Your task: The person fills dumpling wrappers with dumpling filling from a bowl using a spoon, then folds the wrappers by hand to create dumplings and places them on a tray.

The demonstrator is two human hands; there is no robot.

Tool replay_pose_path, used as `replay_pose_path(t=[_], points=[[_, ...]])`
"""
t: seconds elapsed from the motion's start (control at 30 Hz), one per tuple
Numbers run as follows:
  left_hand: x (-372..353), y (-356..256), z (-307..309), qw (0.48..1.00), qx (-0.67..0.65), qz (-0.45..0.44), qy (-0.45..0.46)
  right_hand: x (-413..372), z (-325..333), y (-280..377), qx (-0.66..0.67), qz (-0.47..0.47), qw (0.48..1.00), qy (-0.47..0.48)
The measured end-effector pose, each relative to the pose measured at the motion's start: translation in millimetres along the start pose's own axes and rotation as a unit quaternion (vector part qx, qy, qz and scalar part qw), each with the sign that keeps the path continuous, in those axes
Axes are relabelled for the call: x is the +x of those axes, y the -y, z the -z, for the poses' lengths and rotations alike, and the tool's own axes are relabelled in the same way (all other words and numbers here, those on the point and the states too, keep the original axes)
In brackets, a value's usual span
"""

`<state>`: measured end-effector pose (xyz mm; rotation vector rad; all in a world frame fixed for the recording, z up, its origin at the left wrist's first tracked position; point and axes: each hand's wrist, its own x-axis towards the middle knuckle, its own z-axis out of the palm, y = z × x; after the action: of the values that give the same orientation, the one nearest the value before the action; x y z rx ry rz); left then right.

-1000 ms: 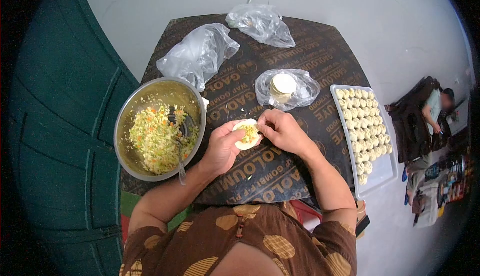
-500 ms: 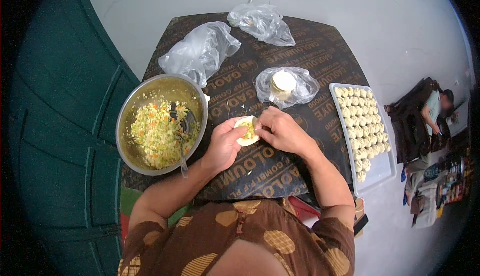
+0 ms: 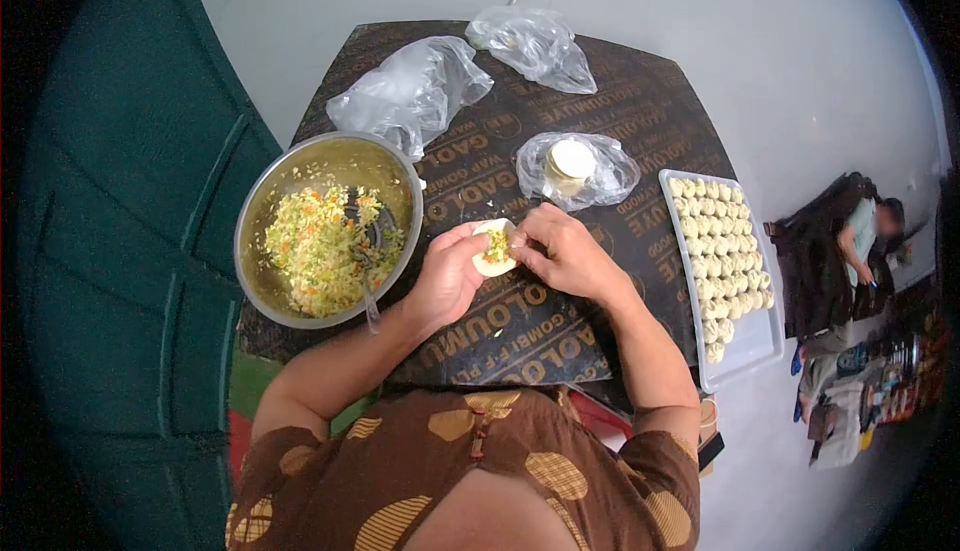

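Observation:
A round dumpling wrapper with green and yellow filling lies cupped in my left hand. My right hand pinches the wrapper's right edge, folding it over the filling. Both hands hover above the dark printed board. To the left stands a metal bowl of chopped filling with a spoon in it. A stack of fresh wrappers sits in a clear bag just beyond my hands.
A white tray with several rows of finished dumplings lies at the right. Two crumpled plastic bags rest at the board's far side. Another person sits on the floor at far right. Green door at left.
The wrapper has been folded further shut around the filling between my two hands. The view has shifted slightly, so the bowl and board sit higher in the picture.

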<state>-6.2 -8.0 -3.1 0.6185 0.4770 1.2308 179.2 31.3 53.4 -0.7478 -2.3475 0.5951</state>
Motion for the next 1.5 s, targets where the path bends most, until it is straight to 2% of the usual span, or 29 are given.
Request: replay_pose_path(t=[0.23,0.3,0.5,0.57,0.73,0.8,1.0,1.07,1.2,1.5], points=[[0,3,1,0.999,-0.047,-0.008,0.011,1,-8,2,-0.004,0.012,1.0,0.007],[1,4,2,0.999,-0.052,-0.008,0.016,0,-12,0,-0.042,0.038,0.998,-0.006],[0,2,1,0.998,-0.054,-0.004,0.035,1,-13,1,-0.055,0.021,0.998,-0.004],[-2,0,-4,0.999,0.015,0.002,0.037,1,-13,1,-0.05,0.017,0.999,-0.005],[-1,0,-5,0.999,0.035,0.007,0.028,0,-13,0,-0.043,0.011,0.999,-0.01],[0,0,-5,0.999,0.041,0.006,0.028,0,-10,-1,0.002,0.01,1.0,-0.006],[-1,2,-4,0.998,0.054,0.001,0.023,1,-8,3,-0.021,0.012,1.0,-0.009],[1,3,2,0.999,-0.023,0.005,0.036,1,-10,-1,-0.023,0.018,1.0,-0.012],[1,3,7,0.997,-0.055,-0.013,0.057,1,-10,0,-0.021,0.017,1.0,-0.014],[0,4,1,0.999,0.026,-0.012,0.024,1,-11,-2,-0.007,0.027,1.0,-0.009]])
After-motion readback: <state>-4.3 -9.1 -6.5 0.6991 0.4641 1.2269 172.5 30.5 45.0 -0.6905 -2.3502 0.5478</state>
